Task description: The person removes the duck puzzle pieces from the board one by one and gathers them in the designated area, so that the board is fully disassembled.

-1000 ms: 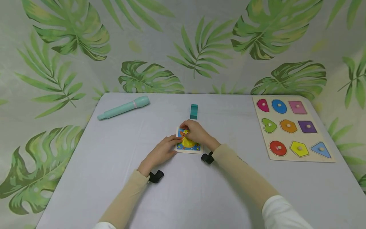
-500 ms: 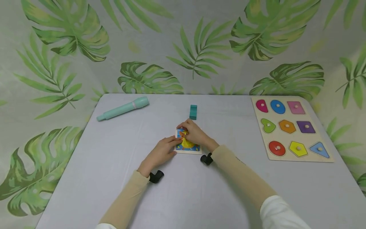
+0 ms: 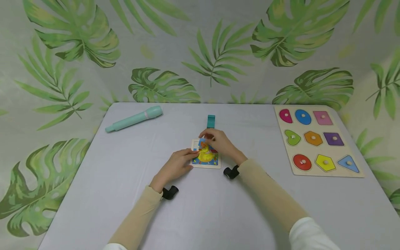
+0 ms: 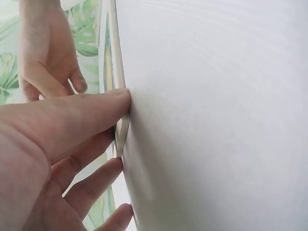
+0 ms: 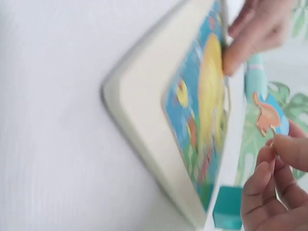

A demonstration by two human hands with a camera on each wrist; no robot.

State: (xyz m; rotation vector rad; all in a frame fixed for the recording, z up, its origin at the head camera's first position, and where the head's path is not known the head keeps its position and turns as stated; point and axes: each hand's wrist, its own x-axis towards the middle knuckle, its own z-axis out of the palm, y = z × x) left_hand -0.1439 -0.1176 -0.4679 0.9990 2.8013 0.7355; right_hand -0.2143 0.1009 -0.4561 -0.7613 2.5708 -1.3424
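Note:
A small wooden jigsaw puzzle (image 3: pixel 205 167) with a yellow duck picture lies flat near the table's middle. My left hand (image 3: pixel 178 163) holds its left side, with the thumb at the near-left edge and the index finger reaching onto the picture. My right hand (image 3: pixel 221 143) is over the far-right part of the puzzle. It pinches a blue puzzle piece (image 5: pixel 270 114) with an orange figure between thumb and fingertips, raised off the board. Bare wood shows in the puzzle's upper-left part. Right fingers partly hide the far edge.
A teal block (image 3: pixel 211 121) stands just beyond the right hand. At the back left lies a mint-green flashlight-shaped stick (image 3: pixel 134 119). A wooden shape board (image 3: pixel 328 172) with several coloured knobbed pieces lies on the right. Leaf-printed cloth (image 3: pixel 168 83) hangs behind the table.
My right hand has drawn back to the right, lifting the puzzle piece from the upper-left part and uncovering bare wood there. The left hand stays on the puzzle's left side.

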